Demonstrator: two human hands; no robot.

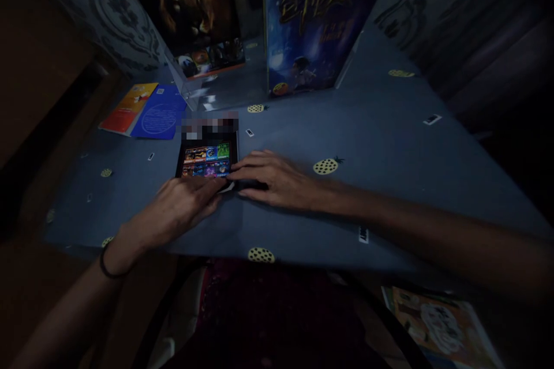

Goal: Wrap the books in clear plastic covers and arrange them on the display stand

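Note:
A dark book (206,153) with rows of small colourful pictures lies on the table, its top part blurred out. Across its lower edge rests my left hand (184,202), fingers stretched out and reaching toward the lower right corner. My right hand (277,179) lies on the tablecloth to the right, fingers extended and slightly apart, with fingertips touching the book's right edge near that corner. Neither hand is wrapped around anything. The lower edge of the book is partly hidden under my left fingers.
A grey-blue tablecloth (381,127) with yellow pineapple prints covers the table. At the back stand a lion poster (190,6) and a blue book (307,29). Orange and blue booklets (160,115) lie at the left. Below the front edge, at right, is another colourful booklet (441,323).

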